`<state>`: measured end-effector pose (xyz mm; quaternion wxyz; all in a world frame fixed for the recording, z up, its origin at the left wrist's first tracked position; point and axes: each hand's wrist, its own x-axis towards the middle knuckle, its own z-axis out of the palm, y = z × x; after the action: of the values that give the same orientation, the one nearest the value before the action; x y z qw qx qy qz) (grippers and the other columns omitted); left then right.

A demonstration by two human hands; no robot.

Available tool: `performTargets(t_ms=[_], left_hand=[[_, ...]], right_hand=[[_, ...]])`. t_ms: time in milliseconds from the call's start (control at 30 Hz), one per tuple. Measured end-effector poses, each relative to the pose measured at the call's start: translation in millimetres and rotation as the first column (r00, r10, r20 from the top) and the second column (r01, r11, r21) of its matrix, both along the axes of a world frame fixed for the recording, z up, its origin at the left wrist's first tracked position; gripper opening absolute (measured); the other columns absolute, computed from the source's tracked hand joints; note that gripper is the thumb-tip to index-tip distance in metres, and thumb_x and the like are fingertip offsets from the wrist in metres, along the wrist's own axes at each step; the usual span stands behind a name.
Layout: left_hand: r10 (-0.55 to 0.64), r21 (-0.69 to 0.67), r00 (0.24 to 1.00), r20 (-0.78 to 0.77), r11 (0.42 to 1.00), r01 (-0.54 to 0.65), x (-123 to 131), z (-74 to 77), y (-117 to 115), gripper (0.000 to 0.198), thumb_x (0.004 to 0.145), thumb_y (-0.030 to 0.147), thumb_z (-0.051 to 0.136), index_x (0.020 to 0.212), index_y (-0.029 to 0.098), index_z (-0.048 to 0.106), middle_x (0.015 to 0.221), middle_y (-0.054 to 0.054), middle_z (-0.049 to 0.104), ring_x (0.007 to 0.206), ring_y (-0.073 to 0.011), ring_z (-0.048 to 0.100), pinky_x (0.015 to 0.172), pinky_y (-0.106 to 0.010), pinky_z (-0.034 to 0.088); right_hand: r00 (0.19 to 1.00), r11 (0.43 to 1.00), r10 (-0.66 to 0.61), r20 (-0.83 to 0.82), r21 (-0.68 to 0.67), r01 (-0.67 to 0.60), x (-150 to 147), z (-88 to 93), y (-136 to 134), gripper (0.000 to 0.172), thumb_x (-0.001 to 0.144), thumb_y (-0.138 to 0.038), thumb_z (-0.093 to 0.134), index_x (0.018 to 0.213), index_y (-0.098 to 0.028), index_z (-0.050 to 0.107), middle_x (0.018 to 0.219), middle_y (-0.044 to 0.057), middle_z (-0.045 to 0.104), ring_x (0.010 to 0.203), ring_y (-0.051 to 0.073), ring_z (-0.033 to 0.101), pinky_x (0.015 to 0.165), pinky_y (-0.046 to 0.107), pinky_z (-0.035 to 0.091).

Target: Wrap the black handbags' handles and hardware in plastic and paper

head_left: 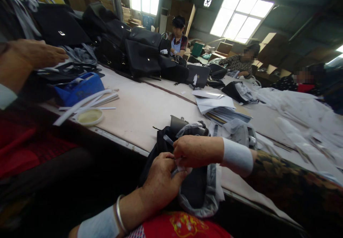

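Observation:
A black handbag (194, 186) leans at the table's near edge against my lap, its handle (213, 191) wrapped in clear plastic. My left hand (163, 177), a bracelet on its wrist, is closed at the bag's top, with a bit of white wrapping (184, 167) showing between thumb and fingers. Just above it, my right hand (197, 151) pinches at the same spot, its fingertips touching the left hand; what exactly it grips is hidden. A grey strap end (168, 139) sticks out beside the right fingers.
Black bags (143, 55) are heaped across the table (128, 105). At left are a blue container (80, 88), white strips (88, 104) and a round lid (89, 117); a co-worker's hand (34, 54) is above. Papers (214, 104), a tape roll (242, 135) and plastic sheeting (300, 113) lie right.

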<state>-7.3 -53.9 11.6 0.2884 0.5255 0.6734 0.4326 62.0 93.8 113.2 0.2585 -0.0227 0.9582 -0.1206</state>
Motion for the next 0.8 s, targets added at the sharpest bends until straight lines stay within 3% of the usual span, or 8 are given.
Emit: performTargets(t_ms=[100,333,500,567,700,800], left_hand=[[-0.014,-0.016,1.000,0.024,1.000,0.014,-2.1,0.0,0.8,0.019,0.084,0.037,0.069,0.095,0.026,0.079,0.102,-0.008,0.072,0.105,-0.0266,0.062,0.093,-0.040,0.051],[-0.081,-0.033,0.997,0.003,0.996,0.081,-5.1,2.6,0.4,0.017,0.086,0.031,0.064,0.091,0.020,0.077,0.100,-0.009,0.072,0.107,-0.0276,0.062,0.094,-0.040,0.050],[-0.097,-0.043,0.995,-0.027,0.994,0.096,-2.7,1.4,1.2,0.015,0.086,0.024,0.061,0.087,0.021,0.076,0.095,-0.008,0.073,0.102,-0.0271,0.063,0.090,-0.040,0.050],[-0.089,-0.046,0.996,-0.010,0.995,0.089,-2.5,0.0,1.9,0.016,0.087,0.028,0.061,0.089,0.021,0.076,0.096,-0.008,0.072,0.104,-0.0270,0.063,0.092,-0.040,0.049],[-0.034,-0.072,0.999,0.007,0.997,0.035,-2.4,-2.5,2.2,0.022,0.086,0.034,0.063,0.094,0.019,0.077,0.104,-0.011,0.070,0.107,-0.0279,0.062,0.096,-0.042,0.048],[-0.038,-0.079,0.999,0.001,0.996,0.038,-1.5,-2.5,2.0,0.024,0.087,0.034,0.061,0.095,0.019,0.077,0.104,-0.011,0.068,0.107,-0.0281,0.061,0.097,-0.042,0.049]], right_hand=[[0.999,0.999,0.039,0.027,-0.001,-0.039,-2.7,-0.6,-1.8,0.020,0.088,-0.017,0.058,0.080,-0.015,0.075,0.085,0.007,0.071,0.073,0.015,0.060,0.068,0.025,0.045],[0.977,0.984,0.169,-0.129,0.080,-0.160,10.1,-21.6,-2.7,0.016,0.088,-0.017,0.059,0.078,-0.013,0.071,0.082,0.008,0.070,0.078,0.018,0.061,0.075,0.030,0.047],[0.972,0.986,0.154,-0.179,0.091,-0.140,18.9,-29.8,-5.6,0.009,0.083,-0.019,0.065,0.078,-0.013,0.070,0.085,0.009,0.071,0.081,0.021,0.062,0.075,0.032,0.045],[0.982,0.993,0.091,-0.163,0.083,-0.079,19.6,-26.0,-5.7,0.010,0.085,-0.018,0.064,0.080,-0.013,0.070,0.086,0.009,0.070,0.081,0.020,0.062,0.074,0.031,0.044],[0.975,0.986,-0.156,-0.158,0.042,0.164,21.8,-14.6,-2.0,0.023,0.092,-0.029,0.061,0.082,-0.013,0.073,0.086,0.008,0.069,0.077,0.018,0.061,0.067,0.028,0.042],[0.960,0.972,-0.235,-0.153,-0.034,0.233,25.5,-12.6,0.8,0.020,0.091,-0.026,0.063,0.080,-0.013,0.074,0.084,0.007,0.068,0.075,0.016,0.060,0.068,0.026,0.042]])
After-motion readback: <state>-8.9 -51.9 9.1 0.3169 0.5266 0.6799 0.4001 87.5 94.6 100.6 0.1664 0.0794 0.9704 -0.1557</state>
